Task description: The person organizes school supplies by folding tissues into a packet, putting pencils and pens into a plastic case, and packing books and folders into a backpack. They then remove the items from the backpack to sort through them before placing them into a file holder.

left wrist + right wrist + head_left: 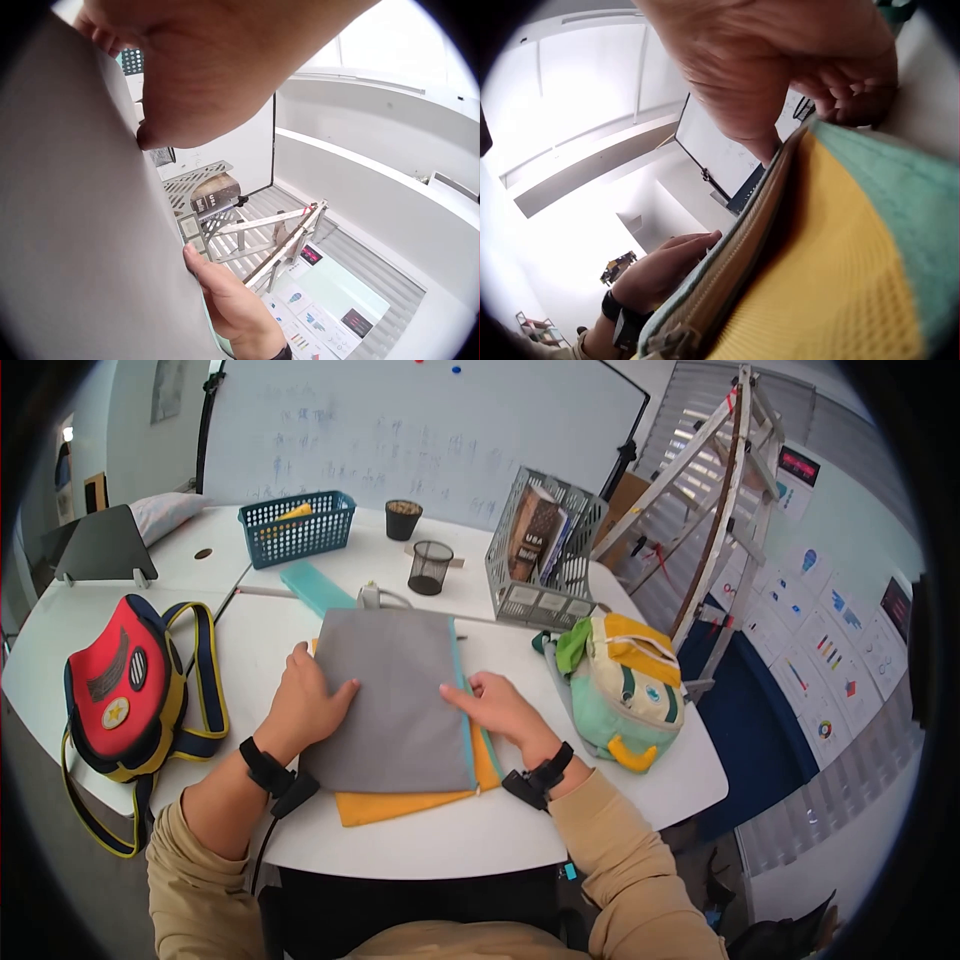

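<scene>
Head view: both hands hold a gray pouch at its sides

The gray pouch [390,700] is in front of the person, over the near part of the white table [650,795]. A yellow pouch [405,807] lies under it, showing along the bottom and at the lower right, where it has a teal edge.

The left hand [312,702] grips the gray pouch at its left side, thumb on the gray face. The right hand [500,710] holds the right side, its thumb at the teal-trimmed edge and its other fingers bent. The right wrist view shows yellow mesh and a zipper [739,251] close up, with that thumb on the edge.

To the left sits a red bag [115,695] with dark blue straps edged in yellow. To the right is a small backpack [632,695] in mint, cream and yellow. Behind the pouches are a flat teal case [318,589], a blue basket [300,545] with something yellow inside, a small black pot [403,522] and a black mesh cup [430,570]. Beside the cup, a gray crate [545,603] holds books [537,535]. Farther back stand a whiteboard [420,450] and, at right, a ladder [738,480].
</scene>
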The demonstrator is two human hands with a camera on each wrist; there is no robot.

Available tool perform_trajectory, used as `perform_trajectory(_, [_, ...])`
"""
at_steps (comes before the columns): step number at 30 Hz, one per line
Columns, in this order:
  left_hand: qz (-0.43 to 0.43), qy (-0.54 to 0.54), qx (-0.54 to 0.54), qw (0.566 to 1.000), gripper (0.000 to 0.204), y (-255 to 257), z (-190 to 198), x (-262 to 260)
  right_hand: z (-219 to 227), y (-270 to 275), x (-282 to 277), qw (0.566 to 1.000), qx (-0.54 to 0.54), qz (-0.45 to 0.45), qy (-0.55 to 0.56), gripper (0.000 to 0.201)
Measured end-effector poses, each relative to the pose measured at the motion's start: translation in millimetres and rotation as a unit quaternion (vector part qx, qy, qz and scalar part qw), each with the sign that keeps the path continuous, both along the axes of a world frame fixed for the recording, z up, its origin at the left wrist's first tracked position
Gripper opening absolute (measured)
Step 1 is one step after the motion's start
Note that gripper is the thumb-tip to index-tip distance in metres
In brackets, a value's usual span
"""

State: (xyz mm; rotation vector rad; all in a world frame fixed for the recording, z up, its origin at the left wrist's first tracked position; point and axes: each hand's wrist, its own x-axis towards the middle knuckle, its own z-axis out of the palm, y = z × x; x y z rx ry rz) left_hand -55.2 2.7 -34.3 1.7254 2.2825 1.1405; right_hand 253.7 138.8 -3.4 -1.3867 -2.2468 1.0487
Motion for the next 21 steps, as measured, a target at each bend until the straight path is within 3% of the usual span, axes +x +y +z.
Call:
perform_trajectory(2, [-0.018,-0.018,-0.041,0.999,0.096,-4.7,9.3,5.1,-21.9,2.2,3.9,0.986,-0.033,-0.014,0.166,0.058])
perform_trajectory(3, [-0.028,-0.029,-0.053,0.998,0.095,-4.8,15.6,7.8,-18.2,-3.6,3.3,0.983,-0.028,-0.022,0.181,0.048])
perform_trajectory(6, [-0.013,0.023,-0.085,0.996,0.092,-5.7,14.4,12.5,-30.0,0.7,1.2,0.960,-0.018,-0.003,0.278,0.046])
perform_trajectory(9, [-0.011,-0.027,-0.118,0.993,0.093,-6.7,22.7,14.8,-17.6,-10.3,0.3,0.937,-0.049,0.026,0.345,0.045])
perform_trajectory(12, [0.008,-0.108,-0.095,0.990,0.093,-1.9,23.0,7.8,-1.5,-18.7,2.4,0.911,-0.121,0.043,0.392,0.047])
perform_trajectory(15, [0.003,-0.297,-0.087,0.951,0.088,2.9,34.6,6.4,1.9,-16.7,5.6,0.903,-0.107,0.054,0.413,0.048])
perform_trajectory(18, [-0.045,-0.373,-0.092,0.922,0.081,4.4,47.0,-0.4,4.3,-17.4,6.4,0.897,-0.091,0.062,0.428,0.047])
perform_trajectory(21, [-0.067,-0.394,0.046,0.915,0.081,1.9,47.4,5.3,5.7,-19.2,7.8,0.885,-0.070,0.076,0.454,0.048])
